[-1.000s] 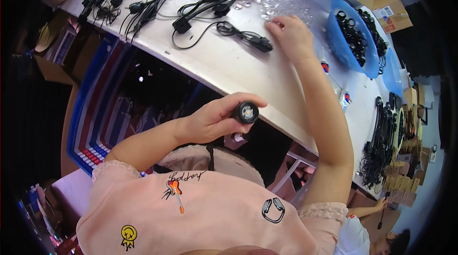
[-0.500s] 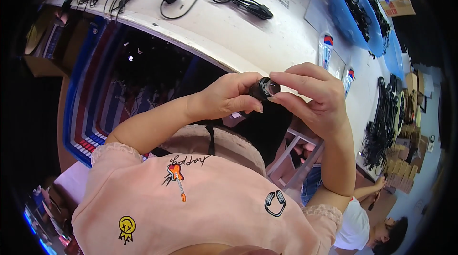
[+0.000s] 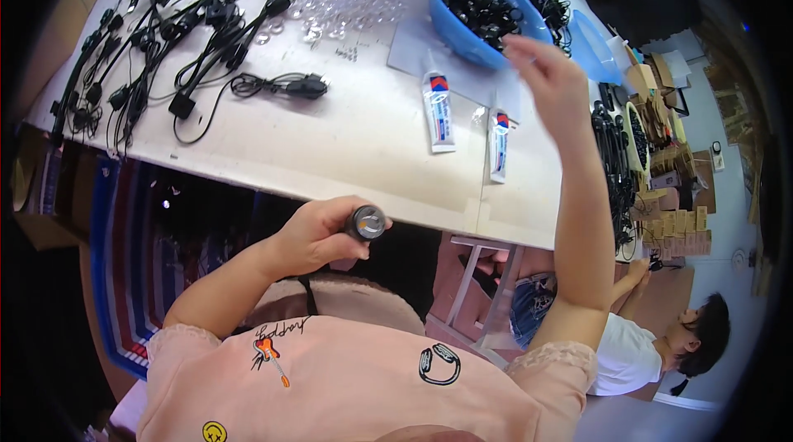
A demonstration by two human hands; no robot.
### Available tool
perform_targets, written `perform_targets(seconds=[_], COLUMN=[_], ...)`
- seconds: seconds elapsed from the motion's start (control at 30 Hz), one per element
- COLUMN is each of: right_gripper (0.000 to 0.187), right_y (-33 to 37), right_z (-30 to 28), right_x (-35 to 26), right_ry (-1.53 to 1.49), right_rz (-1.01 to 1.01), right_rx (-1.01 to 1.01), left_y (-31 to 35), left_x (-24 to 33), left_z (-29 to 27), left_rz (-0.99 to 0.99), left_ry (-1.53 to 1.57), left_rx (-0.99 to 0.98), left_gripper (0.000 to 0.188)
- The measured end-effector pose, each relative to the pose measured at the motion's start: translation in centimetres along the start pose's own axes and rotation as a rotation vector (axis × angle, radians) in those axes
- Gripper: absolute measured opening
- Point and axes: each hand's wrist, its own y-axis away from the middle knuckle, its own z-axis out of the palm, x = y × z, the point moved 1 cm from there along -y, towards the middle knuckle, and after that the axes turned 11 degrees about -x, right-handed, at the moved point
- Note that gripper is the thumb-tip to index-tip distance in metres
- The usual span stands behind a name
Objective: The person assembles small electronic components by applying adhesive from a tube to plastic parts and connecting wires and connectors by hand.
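My left hand point(image 3: 318, 235) is closed around a short black cylinder point(image 3: 357, 225) just off the near table edge. Its round end faces up and carries a clear, shiny disc like a lens point(image 3: 368, 222). Reaching far forward, my right hand point(image 3: 552, 83) is at the near right rim of a blue plastic basin point(image 3: 446, 25). Its fingers are stretched out and slightly blurred, and nothing shows in them. Inside the basin lie many black ring-shaped parts point(image 3: 483, 12).
Two white tubes with red and blue marks, a larger tube point(image 3: 440, 116) and a smaller tube point(image 3: 499, 144), lie on the white table point(image 3: 330, 149). Black cables point(image 3: 219, 25) and clear discs point(image 3: 330, 8) spread across its far left. A co-worker point(image 3: 636, 351) sits at right, near stacked cartons point(image 3: 677, 231).
My right hand has left the black cylinder and swung forward to the blue basin. The left hand still holds the cylinder. The view has shifted, showing more of the table.
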Motion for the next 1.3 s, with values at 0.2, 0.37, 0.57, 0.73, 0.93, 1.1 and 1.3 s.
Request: perform_targets(seconds=[0.2, 0.37, 0.57, 0.73, 0.93, 1.1, 1.3], right_gripper=[0.025, 0.033, 0.021, 0.025, 0.012, 0.014, 0.014], right_y=[-8.1, -11.4, -11.6, -9.4, -1.7, 2.3, 1.6], right_z=[-2.0, 0.2, -1.2, -3.2, 2.9, 8.0, 10.6], right_x=[12.8, 13.2, 12.1, 10.8, -0.4, -4.1, -4.6], right_ry=[0.585, 0.782, 0.861, 0.282, -0.093, -0.963, -1.067], right_rz=[0.247, 0.288, 0.359, 0.268, -0.086, 0.558, 0.735], right_rx=[-0.217, -0.434, -0.454, -0.114, -0.247, -0.796, -0.944], left_y=[0.8, 1.1, 0.9, 0.9, 1.6, 1.7, 2.4], left_x=[0.7, 0.7, 0.2, -0.3, -0.8, -1.1, -1.6], left_z=[-0.4, -1.2, -1.4, -1.1, -1.0, -0.4, 0.0], left_rz=[0.031, -0.012, -0.018, 0.006, -0.005, -0.016, -0.012], left_ry=[0.044, -0.004, 0.099, 0.009, -0.074, 0.055, 0.114], left_rx=[-0.026, -0.036, -0.017, -0.026, 0.02, -0.001, 0.046], left_gripper=[0.031, 0.032, 0.033, 0.033, 0.037, 0.034, 0.034])
